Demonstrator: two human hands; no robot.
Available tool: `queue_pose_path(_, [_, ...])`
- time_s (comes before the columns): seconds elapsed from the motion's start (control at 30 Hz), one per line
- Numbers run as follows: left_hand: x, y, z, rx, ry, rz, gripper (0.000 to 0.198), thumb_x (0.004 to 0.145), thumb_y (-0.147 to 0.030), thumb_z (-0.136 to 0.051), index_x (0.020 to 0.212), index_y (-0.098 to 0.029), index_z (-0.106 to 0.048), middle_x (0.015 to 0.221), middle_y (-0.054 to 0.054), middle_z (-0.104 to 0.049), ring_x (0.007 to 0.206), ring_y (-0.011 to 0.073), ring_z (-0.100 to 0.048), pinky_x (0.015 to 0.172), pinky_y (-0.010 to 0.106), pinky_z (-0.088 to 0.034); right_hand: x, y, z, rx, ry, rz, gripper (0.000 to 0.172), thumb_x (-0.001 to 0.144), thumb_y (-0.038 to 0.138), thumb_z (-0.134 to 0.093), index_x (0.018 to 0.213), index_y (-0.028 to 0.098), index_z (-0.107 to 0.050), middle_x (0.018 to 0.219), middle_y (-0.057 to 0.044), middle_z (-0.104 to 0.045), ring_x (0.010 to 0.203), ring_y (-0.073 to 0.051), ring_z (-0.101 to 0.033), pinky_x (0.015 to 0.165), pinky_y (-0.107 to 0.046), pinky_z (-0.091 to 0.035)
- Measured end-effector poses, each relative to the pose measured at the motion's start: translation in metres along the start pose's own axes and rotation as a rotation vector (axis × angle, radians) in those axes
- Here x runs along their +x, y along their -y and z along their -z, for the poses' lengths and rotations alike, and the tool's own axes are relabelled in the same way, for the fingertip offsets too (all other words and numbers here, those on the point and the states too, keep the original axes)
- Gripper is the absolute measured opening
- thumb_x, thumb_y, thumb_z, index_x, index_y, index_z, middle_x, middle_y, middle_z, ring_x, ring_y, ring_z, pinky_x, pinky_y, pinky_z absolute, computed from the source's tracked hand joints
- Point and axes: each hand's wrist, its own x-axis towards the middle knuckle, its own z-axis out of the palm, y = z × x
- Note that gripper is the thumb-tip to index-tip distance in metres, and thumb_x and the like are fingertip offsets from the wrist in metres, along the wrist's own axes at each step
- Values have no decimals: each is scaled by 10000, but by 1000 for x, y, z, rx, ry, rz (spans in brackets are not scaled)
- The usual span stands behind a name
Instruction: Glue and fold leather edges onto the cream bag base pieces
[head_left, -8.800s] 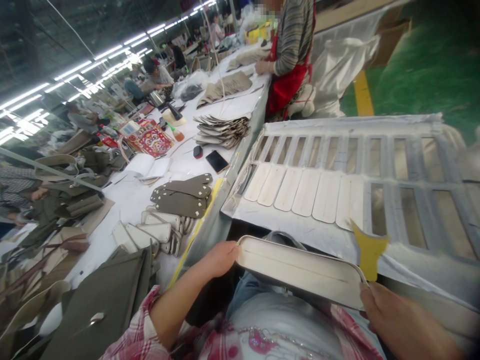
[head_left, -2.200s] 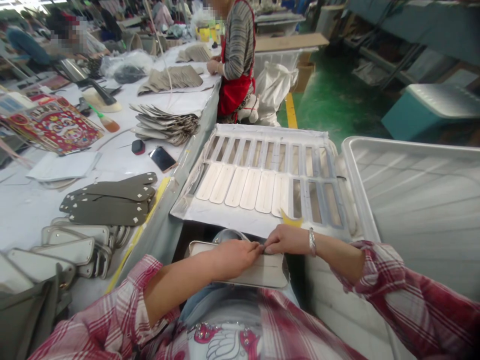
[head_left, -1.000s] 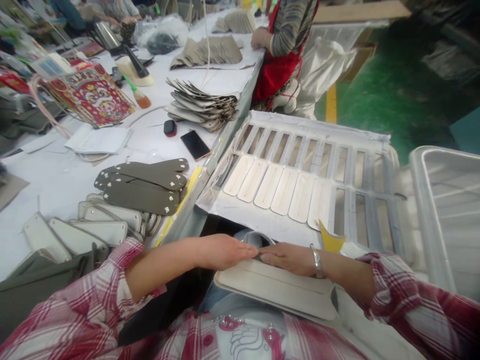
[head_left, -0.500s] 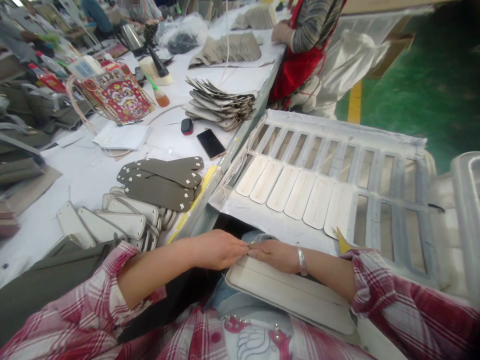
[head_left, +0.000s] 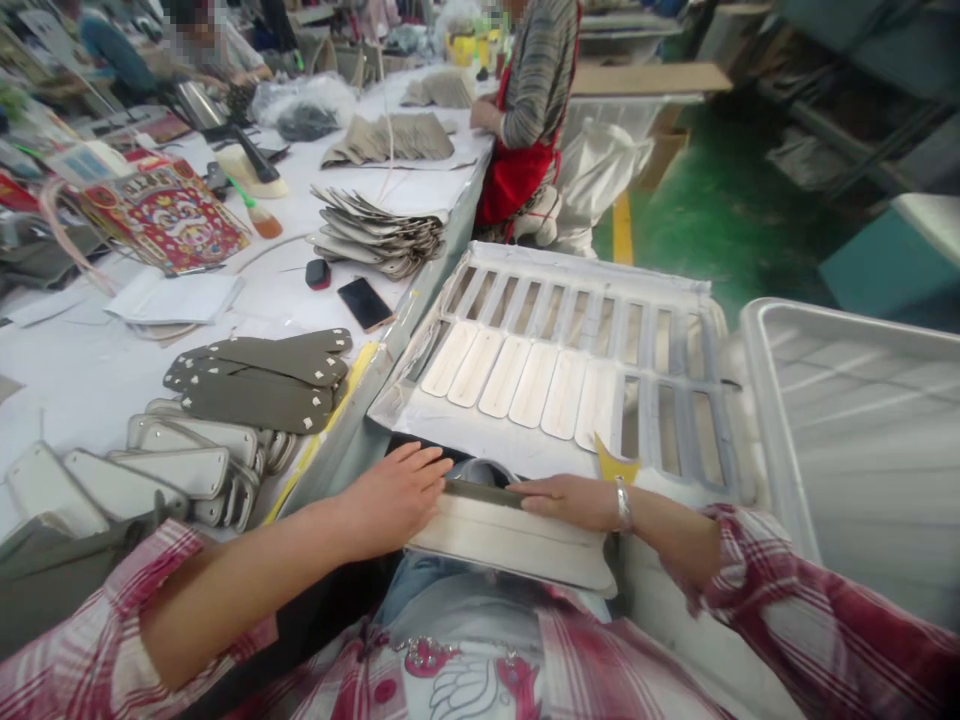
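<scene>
two hands (head_left: 394, 503) (head_left: 576, 502) on cream panel (head_left: 514, 540)

Two hands (head_left: 394, 503), one held panel (head_left: 510, 540), six laid panels (head_left: 532, 386), one phone (head_left: 365, 302), one bracelet (head_left: 623, 503).

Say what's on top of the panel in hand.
On the panel, a dark strip shows along the far edge, partly under the right hand. The left hand hides the far left corner.

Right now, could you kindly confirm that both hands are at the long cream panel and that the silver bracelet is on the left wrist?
Not quite: the head view shows the silver bracelet on the wrist of the right hand. That hand and the left hand are indeed both at the long cream panel.
</scene>
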Motion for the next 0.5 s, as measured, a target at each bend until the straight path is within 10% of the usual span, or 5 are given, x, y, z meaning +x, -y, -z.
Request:
queue_pose_path(0.27, [34, -96, -21, -389, -231, -57, 258, 831, -243, -561, 1080, -176, -552, 1150, 58, -575, 1004, 199, -516, 878, 338, -433, -102, 15, -78, -392, -742, 136, 299, 832, 332, -562, 1092, 188, -533, 1280, -111, -501, 1213, -230, -428, 1029, -464, -342])
queue_pose_path(0.5, [43, -121, -43, -344, -291, -15, 166, 898, -231, -467, 880, -200, -628, 938, 31, -633, 889, 183, -528, 766, 332, -398, -100, -5, -131, -521, -1096, 167, 70, 837, 173, -554, 860, 206, -612, 1138, -80, -585, 1176, -235, -455, 1015, -496, -320])
